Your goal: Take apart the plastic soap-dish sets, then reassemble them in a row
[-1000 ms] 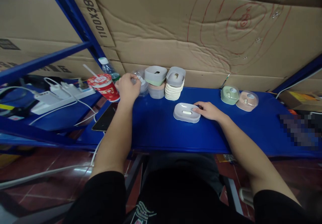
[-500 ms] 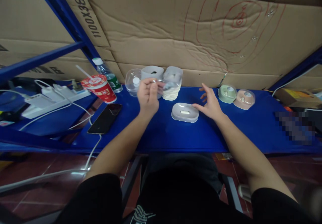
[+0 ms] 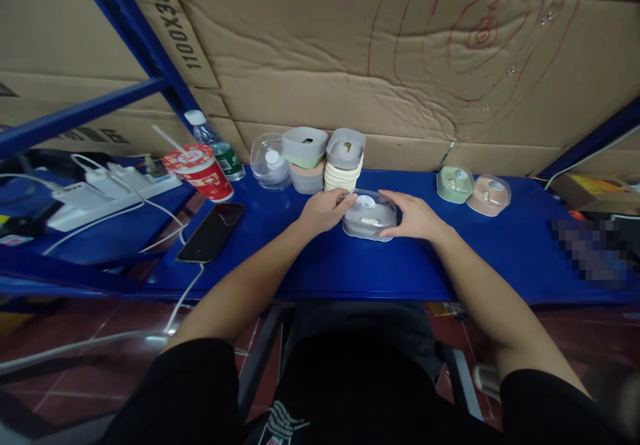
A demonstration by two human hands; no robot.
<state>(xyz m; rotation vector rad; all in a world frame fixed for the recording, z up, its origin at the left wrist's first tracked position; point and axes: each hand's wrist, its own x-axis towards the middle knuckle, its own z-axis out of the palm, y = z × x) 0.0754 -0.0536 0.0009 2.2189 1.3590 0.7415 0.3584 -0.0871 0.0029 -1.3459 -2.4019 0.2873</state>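
Note:
A clear plastic lid [image 3: 383, 206] with a round white label lies over a light grey oval dish [image 3: 367, 236] on the blue table. My left hand [image 3: 325, 210] grips the lid's left end, its thumb over the top edge. At the right end my right hand [image 3: 414, 216] holds the lid between thumb and fingers. Through the clear plastic a small white oblong piece shows in the middle of the dish. Whether the lid is seated all the way round I cannot tell.
Behind my hands stand stacked dishes [image 3: 342, 177], more dishes [image 3: 306, 178] and several clear lids [image 3: 270, 168]. A green lidded box [image 3: 454, 186] and a pink one [image 3: 489, 196] sit right. Left are a red cup [image 3: 204, 177], a bottle [image 3: 225, 155] and a phone [image 3: 211, 233].
My left hand has brought the clear lid down and right, from beside the stacks onto the grey dish. My right hand has closed in on the lid's right end.

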